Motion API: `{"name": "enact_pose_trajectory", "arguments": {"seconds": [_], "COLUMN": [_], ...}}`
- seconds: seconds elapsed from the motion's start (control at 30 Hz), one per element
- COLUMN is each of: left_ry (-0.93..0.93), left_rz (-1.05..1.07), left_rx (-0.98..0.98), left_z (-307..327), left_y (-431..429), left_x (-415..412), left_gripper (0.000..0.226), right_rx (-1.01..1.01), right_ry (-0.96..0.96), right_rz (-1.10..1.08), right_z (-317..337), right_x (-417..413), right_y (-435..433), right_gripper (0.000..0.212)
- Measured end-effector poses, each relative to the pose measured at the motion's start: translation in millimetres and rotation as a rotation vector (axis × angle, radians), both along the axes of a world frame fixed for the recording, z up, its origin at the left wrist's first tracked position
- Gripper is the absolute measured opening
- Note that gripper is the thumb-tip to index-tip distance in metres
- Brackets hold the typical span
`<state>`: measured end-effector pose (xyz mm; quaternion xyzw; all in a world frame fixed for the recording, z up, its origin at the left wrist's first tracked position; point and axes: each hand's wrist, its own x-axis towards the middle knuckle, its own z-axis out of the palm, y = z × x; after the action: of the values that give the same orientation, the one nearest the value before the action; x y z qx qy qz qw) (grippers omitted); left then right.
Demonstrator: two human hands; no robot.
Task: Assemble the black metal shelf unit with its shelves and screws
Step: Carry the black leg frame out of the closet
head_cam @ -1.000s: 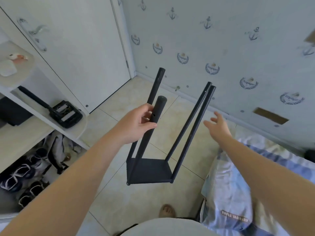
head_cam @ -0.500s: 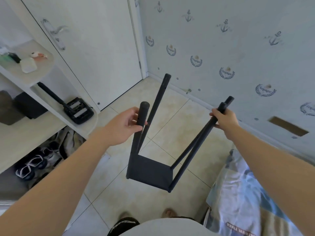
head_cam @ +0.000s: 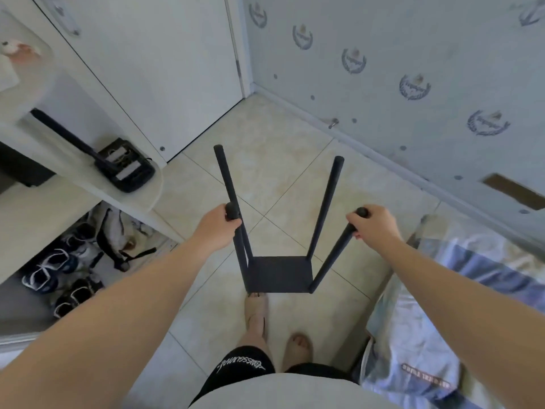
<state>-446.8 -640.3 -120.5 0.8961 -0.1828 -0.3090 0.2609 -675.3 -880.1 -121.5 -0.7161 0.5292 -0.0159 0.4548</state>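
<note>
The black metal shelf unit (head_cam: 280, 274) is a square shelf plate with four round posts rising from its corners. It stands upright just in front of my bare feet, low over the tiled floor; I cannot tell if it touches the tiles. My left hand (head_cam: 216, 228) grips the top of the near left post. My right hand (head_cam: 374, 227) grips the top of the near right post. The two far posts (head_cam: 326, 202) stand free. No loose shelves or screws are visible.
A white shelving unit (head_cam: 88, 184) on the left carries a black tool, with shoes (head_cam: 53, 276) below it. A white door (head_cam: 165, 69) and a blue wall stand ahead. A bed with a blue-and-white cover (head_cam: 442, 320) lies at the right. My feet (head_cam: 256, 314) are below the unit.
The unit was tilted and held higher; it has swung level and come down in front of my feet. My right hand, free a second ago, took hold of a post. The view tipped downward.
</note>
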Motion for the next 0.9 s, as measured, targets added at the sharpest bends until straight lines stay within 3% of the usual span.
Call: {"name": "enact_pose_trajectory", "arguments": {"seconds": [0.2,0.37,0.53,0.9], "left_ry": [0.077,0.226,0.292,0.380], "left_rz": [0.005,0.030,0.078,-0.022], "left_rx": [0.114,0.173,0.167,0.172], "left_z": [-76.5,-133.3,-170.1,-221.4], "left_y": [-25.3,-40.8,-61.3,-66.3], "left_x": [30.3,53.3,73.4,83.9], "left_gripper": [0.015,0.015,0.018,0.015], "right_rx": [0.057,0.112,0.136,0.228], "right_ry": [0.144,0.220,0.256,0.312], "right_rz": [-0.108,-0.290,-0.366,-0.511], "right_z": [-73.6,-132.9,-174.0,-225.4], "right_x": [33.0,50.5,66.0,66.2], "right_y": [7.8,9.5,3.6,18.8], "right_gripper": [0.008,0.020,0.031,0.035]}}
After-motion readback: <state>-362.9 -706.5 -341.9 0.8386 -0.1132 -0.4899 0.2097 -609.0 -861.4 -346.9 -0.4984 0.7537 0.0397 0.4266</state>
